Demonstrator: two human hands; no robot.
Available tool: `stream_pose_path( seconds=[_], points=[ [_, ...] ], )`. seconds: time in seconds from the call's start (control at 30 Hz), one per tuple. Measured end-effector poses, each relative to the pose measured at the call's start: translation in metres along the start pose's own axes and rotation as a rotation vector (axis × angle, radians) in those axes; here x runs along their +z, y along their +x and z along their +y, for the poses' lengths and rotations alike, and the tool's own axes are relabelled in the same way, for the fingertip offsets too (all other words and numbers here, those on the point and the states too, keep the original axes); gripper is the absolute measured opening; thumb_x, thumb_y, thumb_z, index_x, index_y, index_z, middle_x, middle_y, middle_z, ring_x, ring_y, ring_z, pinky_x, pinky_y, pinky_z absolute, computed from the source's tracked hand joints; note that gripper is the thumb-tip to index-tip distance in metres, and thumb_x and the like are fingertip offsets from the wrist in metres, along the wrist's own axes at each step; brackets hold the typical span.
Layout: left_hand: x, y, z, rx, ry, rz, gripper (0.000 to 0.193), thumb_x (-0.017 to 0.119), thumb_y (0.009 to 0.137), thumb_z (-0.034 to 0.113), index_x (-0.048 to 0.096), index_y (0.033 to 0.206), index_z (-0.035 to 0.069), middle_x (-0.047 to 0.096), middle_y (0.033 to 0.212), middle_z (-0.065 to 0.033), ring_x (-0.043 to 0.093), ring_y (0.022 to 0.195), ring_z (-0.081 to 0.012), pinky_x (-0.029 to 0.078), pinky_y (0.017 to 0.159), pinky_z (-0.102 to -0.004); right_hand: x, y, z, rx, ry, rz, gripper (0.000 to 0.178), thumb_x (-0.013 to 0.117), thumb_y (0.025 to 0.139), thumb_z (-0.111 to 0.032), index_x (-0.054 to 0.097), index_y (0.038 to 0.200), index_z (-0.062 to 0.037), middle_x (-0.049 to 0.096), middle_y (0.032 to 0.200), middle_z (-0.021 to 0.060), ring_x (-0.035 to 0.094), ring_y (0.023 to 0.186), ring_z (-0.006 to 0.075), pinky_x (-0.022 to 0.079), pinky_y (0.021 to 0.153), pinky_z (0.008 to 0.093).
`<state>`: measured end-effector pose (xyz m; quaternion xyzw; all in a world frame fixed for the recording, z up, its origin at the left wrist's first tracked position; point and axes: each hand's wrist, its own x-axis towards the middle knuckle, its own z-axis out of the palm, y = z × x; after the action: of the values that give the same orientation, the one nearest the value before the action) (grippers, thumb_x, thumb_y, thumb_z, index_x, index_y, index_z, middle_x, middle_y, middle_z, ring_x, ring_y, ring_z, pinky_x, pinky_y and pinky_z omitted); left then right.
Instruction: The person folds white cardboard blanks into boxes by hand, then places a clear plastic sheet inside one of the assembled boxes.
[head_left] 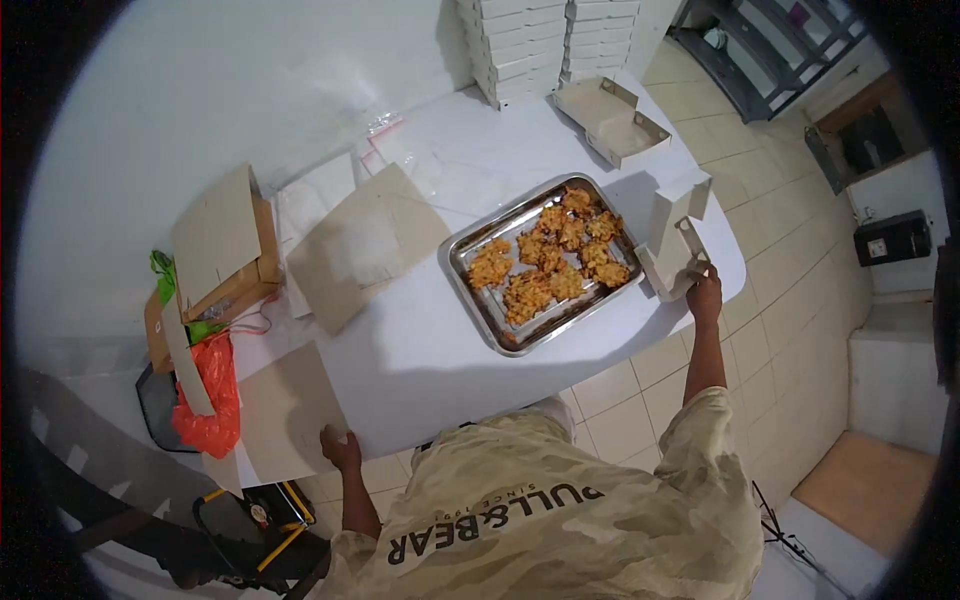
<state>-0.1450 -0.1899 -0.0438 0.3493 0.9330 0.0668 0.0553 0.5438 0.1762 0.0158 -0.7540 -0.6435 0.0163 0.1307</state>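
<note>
My right hand (705,292) grips the near right corner of an open white cardboard box (672,262), whose flaps stand up at the table's right end. My left hand (341,447) is at the table's front edge, fingers curled at the corner of a flat grey-brown cardboard sheet (290,405). Between the hands and farther back, a rectangular metal tray (487,325) stands on the white table (420,385). Several golden-brown fried fritters (548,257) lie in it, with bare metal showing at its near right part.
Another open box (612,120) and tall stacks of white boxes (520,50) stand at the back. Left of the tray lies a larger cardboard sheet (365,245). A brown carton (230,245) and a red plastic bag (212,395) crowd the left end. Clear plastic bags (415,160) lie behind.
</note>
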Motion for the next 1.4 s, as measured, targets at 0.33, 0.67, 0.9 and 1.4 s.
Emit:
stream_pose_path(
  seconds=[0.33, 0.67, 0.9, 1.4],
  points=[
    [-0.002, -0.047, 0.061, -0.181, -0.069, -0.028, 0.057, 0.062, 0.068, 0.012, 0.039, 0.117, -0.005, 0.041, 0.119, -0.0232, 0.036, 0.114, -0.0358, 0.028, 0.097, -0.0418, 0.034, 0.079, 0.025, -0.126, 0.000, 0.055, 0.024, 0.052, 0.063, 0.002, 0.063, 0.084, -0.0038, 0.049, 0.112, 0.0106, 0.050, 0.092, 0.0301, 0.045, 0.081, 0.0347],
    [0.014, -0.099, 0.060, -0.205, -0.083, 0.085, 0.057, 0.061, 0.071, 0.016, 0.038, 0.120, 0.000, 0.036, 0.125, -0.0209, 0.029, 0.119, -0.0330, 0.025, 0.098, -0.0418, 0.040, 0.103, 0.020, -0.121, 0.383, -0.012, 0.054, 0.044, 0.069, 0.003, 0.043, 0.121, -0.0095, 0.034, 0.126, 0.0149, 0.036, 0.115, 0.0321, 0.039, 0.090, 0.0379],
    [-0.007, -0.072, 0.076, -0.265, -0.054, 0.236, 0.068, 0.064, 0.071, 0.034, 0.036, 0.122, 0.001, 0.032, 0.128, -0.0198, 0.027, 0.120, -0.0344, 0.025, 0.098, -0.0424, 0.040, 0.033, 0.047, -0.128, 0.101, 0.281, 0.057, 0.050, 0.069, -0.004, 0.037, 0.124, -0.0054, 0.034, 0.123, 0.0251, 0.035, 0.113, 0.0384, 0.032, 0.092, 0.0472],
    [-0.021, 0.036, 0.062, -0.002, 0.089, -0.132, 0.073, 0.059, 0.070, 0.041, 0.030, 0.129, 0.009, 0.019, 0.137, -0.0161, 0.026, 0.123, -0.0312, 0.030, 0.092, -0.0501, 0.028, -0.102, -0.122, -0.434, 0.338, 0.373, 0.037, 0.045, 0.074, -0.001, 0.048, 0.110, -0.0017, 0.051, 0.111, 0.0127, 0.046, 0.105, 0.0294, 0.036, 0.088, 0.0416]
  ],
)
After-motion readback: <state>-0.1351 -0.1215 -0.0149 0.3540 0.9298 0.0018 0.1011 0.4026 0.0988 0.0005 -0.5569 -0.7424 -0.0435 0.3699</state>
